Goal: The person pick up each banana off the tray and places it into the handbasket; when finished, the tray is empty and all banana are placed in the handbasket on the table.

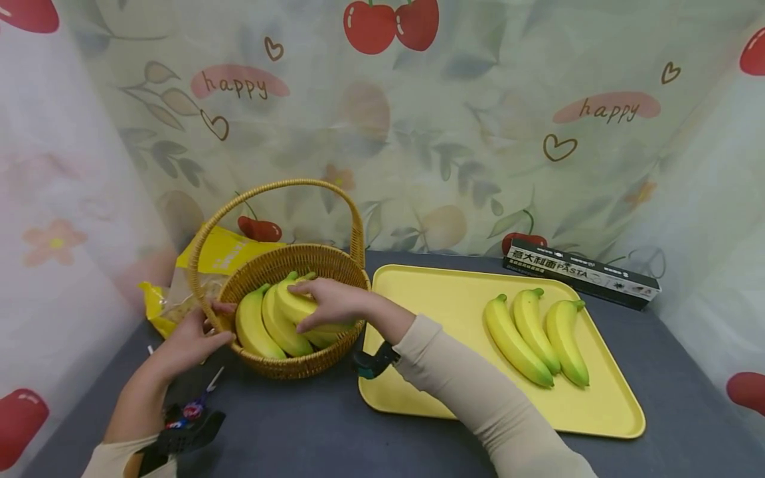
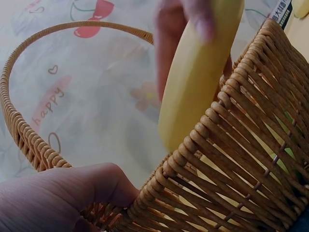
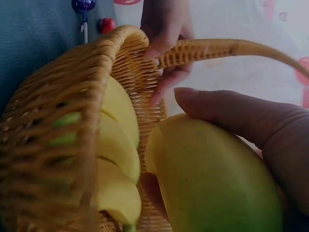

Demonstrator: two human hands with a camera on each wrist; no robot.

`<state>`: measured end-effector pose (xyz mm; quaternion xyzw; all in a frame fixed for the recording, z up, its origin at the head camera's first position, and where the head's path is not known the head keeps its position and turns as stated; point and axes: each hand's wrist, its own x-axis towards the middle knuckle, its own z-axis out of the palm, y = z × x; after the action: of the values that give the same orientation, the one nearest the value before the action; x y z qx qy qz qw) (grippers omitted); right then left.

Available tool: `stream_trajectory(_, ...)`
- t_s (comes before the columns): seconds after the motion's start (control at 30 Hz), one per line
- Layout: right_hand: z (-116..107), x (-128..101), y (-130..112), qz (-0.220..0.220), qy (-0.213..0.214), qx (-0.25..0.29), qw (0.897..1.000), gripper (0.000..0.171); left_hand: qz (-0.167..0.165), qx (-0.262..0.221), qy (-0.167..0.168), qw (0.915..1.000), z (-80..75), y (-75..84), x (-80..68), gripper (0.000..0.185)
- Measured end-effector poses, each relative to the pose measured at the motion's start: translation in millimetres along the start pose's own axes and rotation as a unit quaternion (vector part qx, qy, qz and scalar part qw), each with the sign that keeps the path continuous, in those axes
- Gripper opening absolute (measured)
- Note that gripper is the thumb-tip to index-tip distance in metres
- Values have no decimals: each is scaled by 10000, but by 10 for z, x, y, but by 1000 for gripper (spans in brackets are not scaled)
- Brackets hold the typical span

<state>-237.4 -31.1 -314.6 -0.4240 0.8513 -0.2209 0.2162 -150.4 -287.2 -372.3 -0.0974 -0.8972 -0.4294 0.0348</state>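
Starting at the right hand: its fingers are curled over the top of a banana bunch, thumb tucked underneath in the right wrist view, so it's a proper grip and not just a touch. The bunch sits inside the wicker basket, left of centre in the head view, partly lifted or tilted against the right-hand wall. Looks like the grip is over the top because the tall handle arches right above and that's the easy way in.

Left hand is on the basket's left rim. In the right wrist view, at the top, its fingers pinch the rim right where the handle joins, thumb outside, fingers inside. My guess is it's there to stop the light basket from sliding or tipping while the other hand works in it.

Moving outward: the basket holds only that one bunch as far as I can see. Just to its right a yellow tray lies flat on the dark bench, with a second bunch of three bananas on its right half. Behind the tray's far corner is a long black pasta box. A yellow crinkly bag sits behind the basket at left, and a few wrapped lollipops lie on the bench near the left wrist.
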Motion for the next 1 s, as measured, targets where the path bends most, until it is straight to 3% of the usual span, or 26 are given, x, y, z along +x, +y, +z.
stream_trajectory(0.13,39,286,-111,218,-164,50,9996,73,8,126,26,9999,-3,-9,-5,37)
stream_trajectory(0.33,124,611,-306,466,-85,140,9988,72,10,155,-137,9998,-35,3,-13,46)
stream_trajectory(0.43,191,678,-413,611,-221,585,9962,71,-60,10,-250,9997,-51,17,-27,51)
stream_trajectory(0.57,230,683,-462,840,-508,1649,9814,66,-289,-112,-335,9990,-51,44,-32,56)
stream_trajectory(0.67,211,670,-416,943,-542,2161,9703,61,-381,-120,-235,9989,-37,51,-22,58)
stream_trajectory(0.83,159,575,-277,854,-421,2460,9646,60,-268,16,79,9996,17,18,9,55)
stream_trajectory(1.0,89,334,-121,413,-509,2137,9747,58,-323,81,156,9993,21,22,4,57)
